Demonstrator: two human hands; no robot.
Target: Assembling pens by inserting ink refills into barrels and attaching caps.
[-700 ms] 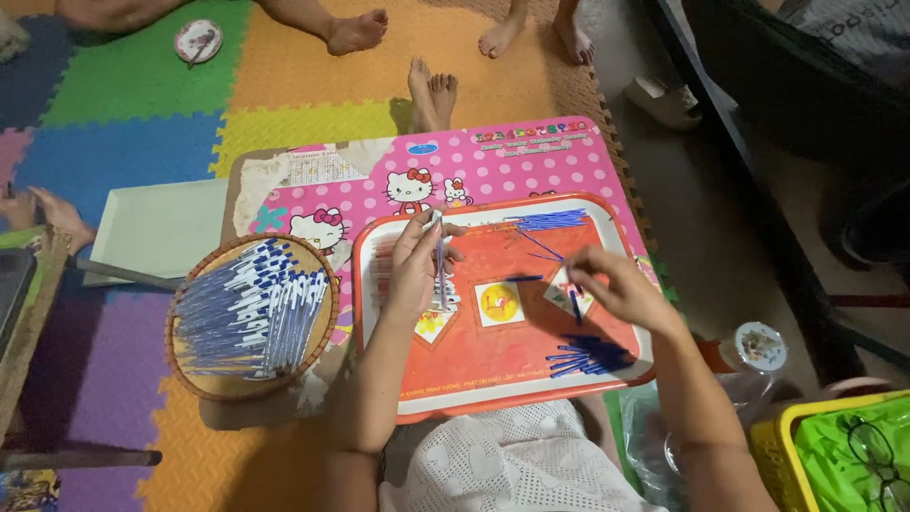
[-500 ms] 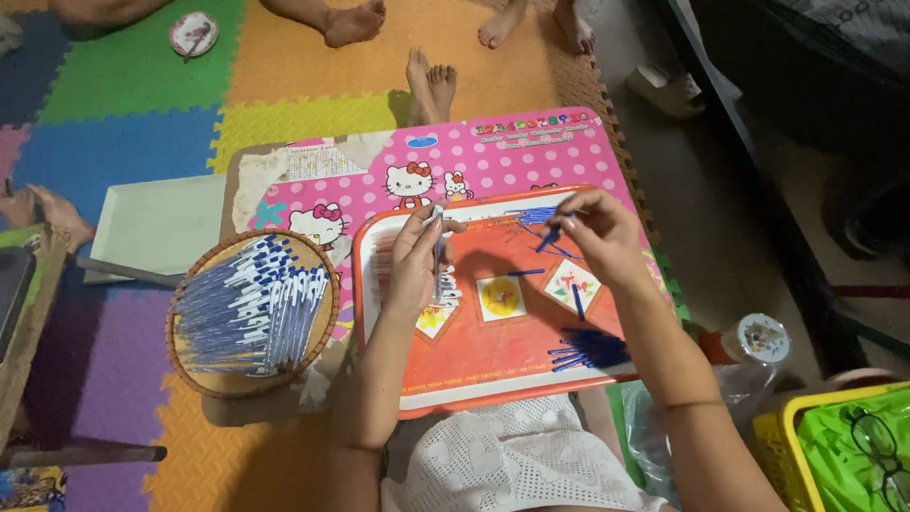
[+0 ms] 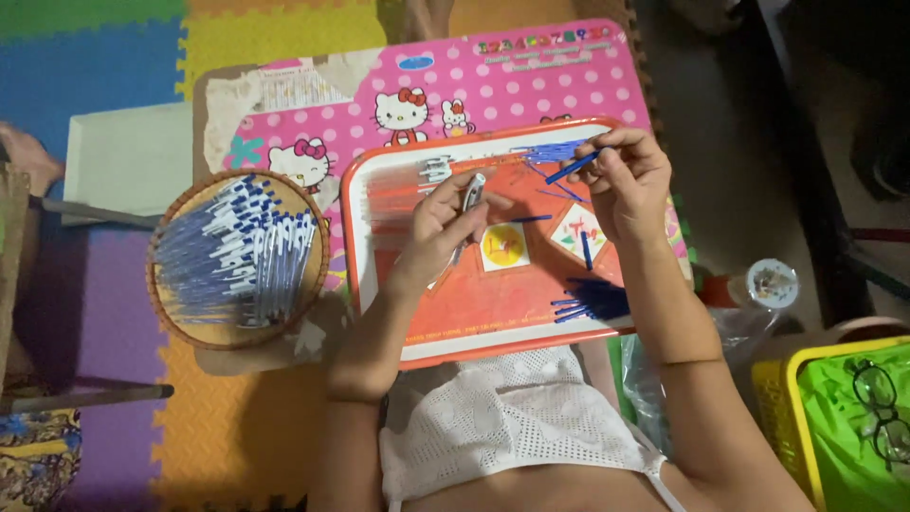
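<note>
My left hand (image 3: 445, 220) holds a clear pen barrel (image 3: 468, 197) over the orange tray (image 3: 493, 327). My right hand (image 3: 626, 180) pinches a thin blue refill (image 3: 572, 167) at the tray's far right, its tip pointing toward the barrel. Loose blue refills (image 3: 586, 301) lie in a heap on the tray's near right, and more (image 3: 550, 150) at its far edge. A row of clear barrels (image 3: 403, 185) lies along the tray's far left. The tray rests on a pink cartoon-cat lap table (image 3: 531, 90).
A round woven basket (image 3: 239, 258) full of assembled blue pens sits left of the tray. A white flat box (image 3: 128, 161) lies beyond it on coloured foam floor mats. A yellow crate with glasses (image 3: 853, 417) and a capped bottle (image 3: 773, 283) stand to the right.
My right hand rose from the tray's middle to its far right and took up a blue refill. The left hand lifted the barrel slightly. The camera tilted down, closer to the tray.
</note>
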